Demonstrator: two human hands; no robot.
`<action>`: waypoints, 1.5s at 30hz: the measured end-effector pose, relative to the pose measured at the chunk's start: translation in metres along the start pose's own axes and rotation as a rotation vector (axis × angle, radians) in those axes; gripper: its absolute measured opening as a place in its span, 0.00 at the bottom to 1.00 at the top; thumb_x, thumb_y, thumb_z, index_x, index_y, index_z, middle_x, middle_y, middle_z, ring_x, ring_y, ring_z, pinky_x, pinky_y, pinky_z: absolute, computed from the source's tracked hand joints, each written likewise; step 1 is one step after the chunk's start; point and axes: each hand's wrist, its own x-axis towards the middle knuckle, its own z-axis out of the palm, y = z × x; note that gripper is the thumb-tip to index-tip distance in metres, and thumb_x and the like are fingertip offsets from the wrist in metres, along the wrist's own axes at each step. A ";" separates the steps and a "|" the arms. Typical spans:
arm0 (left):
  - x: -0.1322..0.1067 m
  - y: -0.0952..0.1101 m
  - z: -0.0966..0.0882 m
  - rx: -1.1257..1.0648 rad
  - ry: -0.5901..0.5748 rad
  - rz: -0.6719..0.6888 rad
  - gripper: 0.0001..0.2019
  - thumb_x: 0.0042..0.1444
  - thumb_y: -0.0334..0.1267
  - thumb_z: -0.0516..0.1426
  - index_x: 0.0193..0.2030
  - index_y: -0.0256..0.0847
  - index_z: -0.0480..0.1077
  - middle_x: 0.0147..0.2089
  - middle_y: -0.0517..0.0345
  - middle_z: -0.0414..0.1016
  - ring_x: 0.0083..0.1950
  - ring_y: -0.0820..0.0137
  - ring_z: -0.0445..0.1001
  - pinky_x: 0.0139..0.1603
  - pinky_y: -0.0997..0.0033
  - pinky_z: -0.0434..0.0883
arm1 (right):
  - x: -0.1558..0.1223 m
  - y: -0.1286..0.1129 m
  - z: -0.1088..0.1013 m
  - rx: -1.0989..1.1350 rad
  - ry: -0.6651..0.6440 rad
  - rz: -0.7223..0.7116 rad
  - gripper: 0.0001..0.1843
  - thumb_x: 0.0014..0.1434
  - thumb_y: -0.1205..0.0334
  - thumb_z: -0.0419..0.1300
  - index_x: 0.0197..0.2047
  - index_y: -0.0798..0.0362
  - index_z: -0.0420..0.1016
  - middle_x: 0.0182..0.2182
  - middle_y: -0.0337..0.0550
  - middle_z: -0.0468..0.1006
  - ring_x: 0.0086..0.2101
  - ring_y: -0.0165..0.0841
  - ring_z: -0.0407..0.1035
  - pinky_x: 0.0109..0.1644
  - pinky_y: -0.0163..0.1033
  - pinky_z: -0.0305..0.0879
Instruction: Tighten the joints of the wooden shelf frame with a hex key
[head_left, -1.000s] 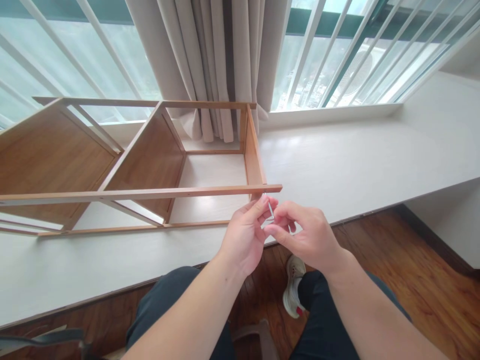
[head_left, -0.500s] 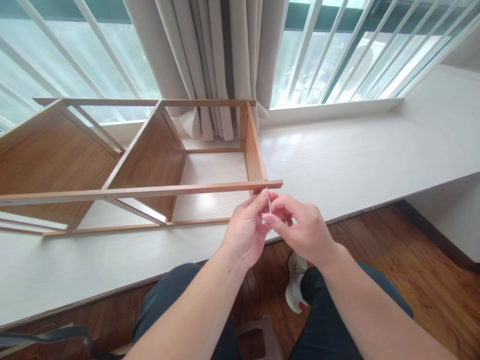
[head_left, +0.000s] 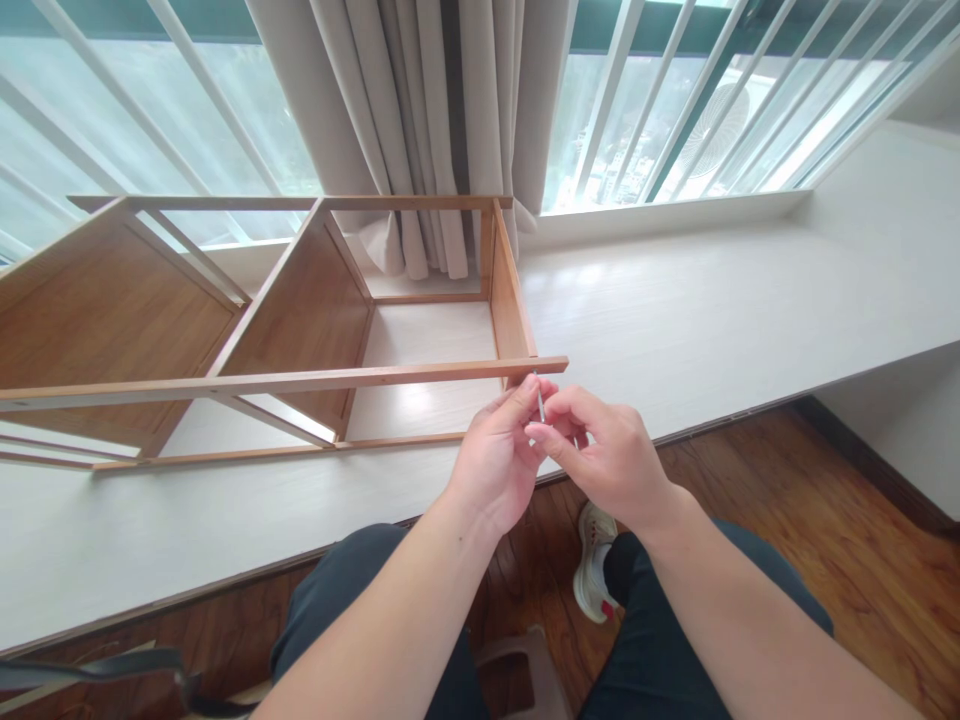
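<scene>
A wooden shelf frame (head_left: 382, 376) lies on its side on the white ledge, its near rail ending just above my hands. Below that rail end, my left hand (head_left: 499, 450) is closed, with its thumb against the upper part of a thin metal rod (head_left: 541, 404). My right hand (head_left: 600, 440) pinches the lower end of the same rod between thumb and fingers. The rod stands roughly upright, its top close under the rail. Whether it is a hex key or a bolt I cannot tell, since fingers cover part of it.
The white ledge (head_left: 697, 300) runs along the barred windows, with a grey curtain (head_left: 420, 130) hanging behind the frame. Below the ledge's front edge are the wooden floor (head_left: 810, 490), a stool (head_left: 517, 670) between my legs and a dark strap (head_left: 112, 664) at lower left.
</scene>
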 end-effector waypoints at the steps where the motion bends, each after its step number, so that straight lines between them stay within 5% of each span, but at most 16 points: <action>1: 0.000 0.000 0.000 -0.001 0.001 -0.008 0.17 0.50 0.46 0.72 0.37 0.34 0.77 0.33 0.60 0.76 0.34 0.76 0.76 0.39 0.75 0.71 | 0.000 0.000 0.001 0.022 -0.003 0.008 0.14 0.68 0.50 0.62 0.37 0.52 0.71 0.24 0.33 0.73 0.24 0.22 0.65 0.31 0.29 0.60; 27: 0.004 0.001 -0.006 0.038 -0.011 -0.002 0.11 0.52 0.42 0.68 0.38 0.36 0.79 0.34 0.59 0.78 0.36 0.75 0.75 0.40 0.73 0.71 | -0.003 -0.005 0.007 0.150 0.009 0.127 0.15 0.71 0.52 0.54 0.36 0.52 0.71 0.22 0.34 0.69 0.23 0.25 0.63 0.30 0.32 0.58; 38: 0.006 0.002 -0.009 0.140 -0.087 -0.010 0.17 0.51 0.48 0.69 0.40 0.37 0.76 0.23 0.66 0.65 0.21 0.73 0.70 0.23 0.71 0.66 | -0.008 0.003 0.013 0.473 -0.053 0.190 0.17 0.74 0.52 0.49 0.39 0.53 0.70 0.20 0.32 0.68 0.22 0.24 0.63 0.31 0.32 0.61; 45: 0.008 0.002 -0.011 0.175 -0.081 -0.015 0.19 0.49 0.50 0.70 0.40 0.38 0.75 0.23 0.67 0.66 0.19 0.71 0.70 0.20 0.70 0.67 | -0.007 0.005 0.017 0.588 -0.078 0.252 0.15 0.72 0.53 0.51 0.39 0.54 0.70 0.19 0.31 0.67 0.21 0.24 0.62 0.30 0.32 0.62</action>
